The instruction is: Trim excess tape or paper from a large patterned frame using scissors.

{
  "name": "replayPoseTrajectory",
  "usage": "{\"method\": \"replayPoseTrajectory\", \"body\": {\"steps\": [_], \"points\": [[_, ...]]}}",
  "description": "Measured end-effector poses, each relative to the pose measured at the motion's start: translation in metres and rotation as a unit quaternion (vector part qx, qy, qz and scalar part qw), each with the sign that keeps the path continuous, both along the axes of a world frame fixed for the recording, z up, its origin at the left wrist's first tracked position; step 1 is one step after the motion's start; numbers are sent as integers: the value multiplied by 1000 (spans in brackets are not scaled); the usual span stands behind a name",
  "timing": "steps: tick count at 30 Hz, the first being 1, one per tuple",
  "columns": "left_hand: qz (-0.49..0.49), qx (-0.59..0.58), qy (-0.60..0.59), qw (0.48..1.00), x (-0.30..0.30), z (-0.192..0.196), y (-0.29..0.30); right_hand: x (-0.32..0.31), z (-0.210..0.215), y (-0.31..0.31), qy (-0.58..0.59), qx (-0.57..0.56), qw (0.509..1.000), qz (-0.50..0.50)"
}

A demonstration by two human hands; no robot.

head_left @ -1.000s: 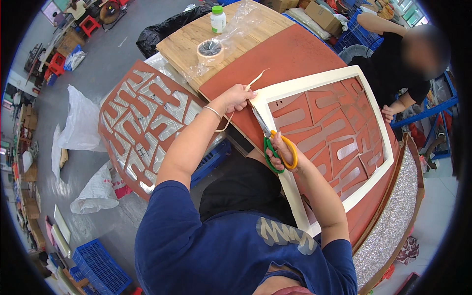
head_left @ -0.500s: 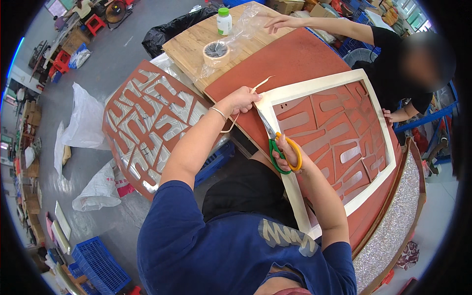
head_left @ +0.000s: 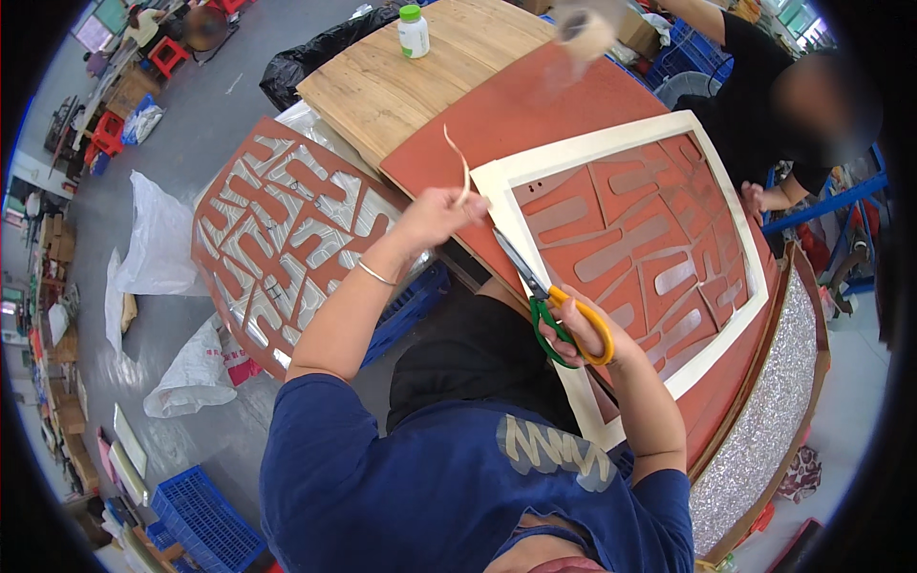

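**Trimming the cream border**

The left hand (head_left: 437,212) pinches a thin cream offcut strip (head_left: 459,160) upward, clear of the blades. The right hand (head_left: 573,325) grips green-and-orange scissors (head_left: 549,301), cutting along the near-left edge of the cream frame (head_left: 592,153) lying on the red-brown panel (head_left: 535,105).

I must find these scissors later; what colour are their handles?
The scissors in the right hand have one green and one orange handle loop, clearest in the head view.
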State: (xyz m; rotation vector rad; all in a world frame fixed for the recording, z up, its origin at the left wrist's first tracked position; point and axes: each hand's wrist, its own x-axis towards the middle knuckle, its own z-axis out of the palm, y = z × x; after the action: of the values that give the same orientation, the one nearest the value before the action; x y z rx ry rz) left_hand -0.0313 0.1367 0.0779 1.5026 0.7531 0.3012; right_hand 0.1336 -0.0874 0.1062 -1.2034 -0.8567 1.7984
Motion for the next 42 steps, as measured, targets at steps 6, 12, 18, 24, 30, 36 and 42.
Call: {"method": "replayPoseTrajectory", "body": {"steps": [6, 12, 18, 24, 30, 36, 42], "points": [[-237, -40, -84, 967, 4, 1, -23, -4, 0, -20, 77, -58, 995, 26], [-348, -18, -13, 937, 9, 24, -37, -11, -3, -53, 146, -9, 987, 63], [-489, -7, 39, 871, 24, 20, -52, -19, -16, -102, 160, -40, 986, -6], [-465, 68, 69, 880, 54, 22, -50, -14, -13, -167, 169, -26, 982, -84], [-54, 259, 54, 963, 100, -26, 90, -15, -13, -266, -155, -23, 872, -463], [-43, 450, 181, 873, 140, -35, 82, -50, -88, -277, -270, -148, 673, -673], [-34, 500, 243, 831, 142, -63, 68, -42, -91, -246, -495, -11, 616, -612]]}}
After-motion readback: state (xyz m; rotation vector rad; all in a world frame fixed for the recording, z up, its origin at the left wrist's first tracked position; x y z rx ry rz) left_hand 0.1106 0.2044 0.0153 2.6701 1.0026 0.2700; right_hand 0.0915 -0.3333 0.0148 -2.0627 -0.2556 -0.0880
